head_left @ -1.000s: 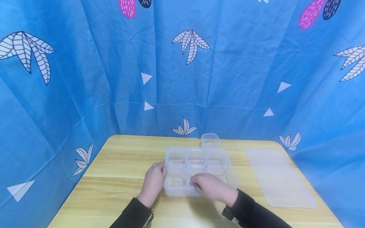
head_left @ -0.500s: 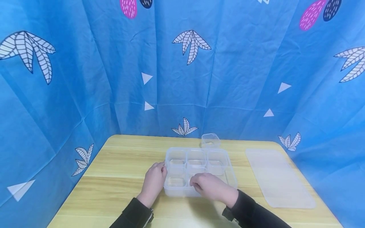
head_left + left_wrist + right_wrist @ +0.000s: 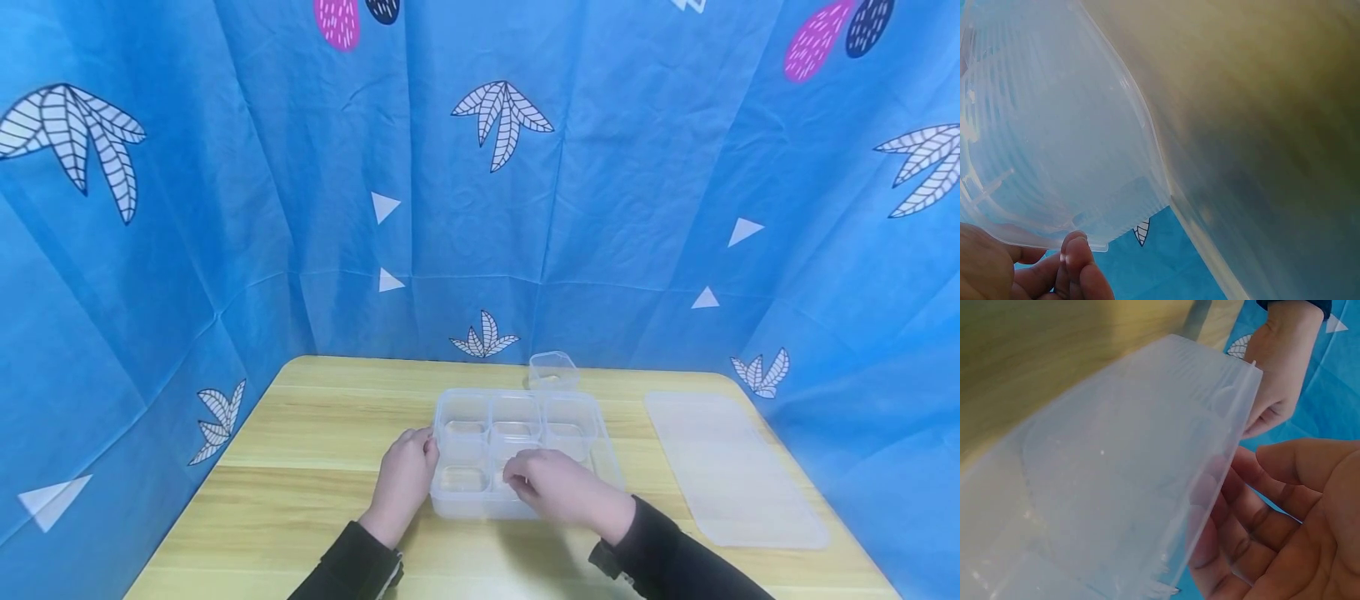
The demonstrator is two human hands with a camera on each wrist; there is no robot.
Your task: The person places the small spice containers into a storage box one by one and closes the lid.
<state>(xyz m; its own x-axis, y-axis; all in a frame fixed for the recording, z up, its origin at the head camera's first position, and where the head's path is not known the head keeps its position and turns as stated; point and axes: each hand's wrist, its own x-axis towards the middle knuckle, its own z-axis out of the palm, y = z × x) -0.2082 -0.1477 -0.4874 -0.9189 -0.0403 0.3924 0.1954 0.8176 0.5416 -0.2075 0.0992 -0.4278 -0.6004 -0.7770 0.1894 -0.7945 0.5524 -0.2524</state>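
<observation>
1. The big box [image 3: 480, 505] sits near the middle of the bench [image 3: 330, 417] with no lid on it. Little cups stand inside: three make a back row, and the front left cup [image 3: 462, 479] shows well.
2. My left hand [image 3: 405, 471] grips the box's left edge, fingers bent at the rim. I would hold that side firm so nothing slides, but not squeeze hard, because the wall looks bendy.
3. My right hand [image 3: 566, 487] dips over the front rim near the front middle spot. Its fingers are bent a bit and the thumb stands apart from the wall. From far away I can't tell if it has hold of a cup.
4. I think the job now is settling that cup. I would push straight down, soft and even, so it doesn't lean on its neighbours.
5. The spare cup [image 3: 553, 367] stands just behind the box. I would mind not to bump it.
6. The box looks like cloudy, see-through plastic, with round corners and thin ridges on its sides. The cups look clearer and squarish. The lid [image 3: 738, 467] is a flat, milky oblong, lying to the right. The bench has yellow wood stripes.
</observation>
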